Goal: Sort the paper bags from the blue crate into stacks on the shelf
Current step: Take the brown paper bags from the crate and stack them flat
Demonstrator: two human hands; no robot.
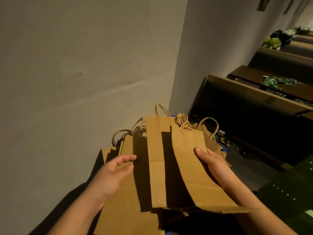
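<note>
Several flat brown paper bags with twisted handles fan out in front of me. My right hand (210,160) grips the rightmost bag (191,158) at its right edge, thumb on top. My left hand (113,173) holds the leftmost bag (125,209) from its left side, thumb and fingers reaching across its face. Between them stands a tall middle bag (155,150). Only slivers of the blue crate (224,149) show behind the bags. More bags (215,145) lie beneath, partly hidden.
A plain wall (84,65) fills the left. Dark stepped shelves (254,92) run along the right; small green packets (274,81) lie on one and flower bunches (272,42) on a farther one. A dark green surface (291,189) sits at lower right.
</note>
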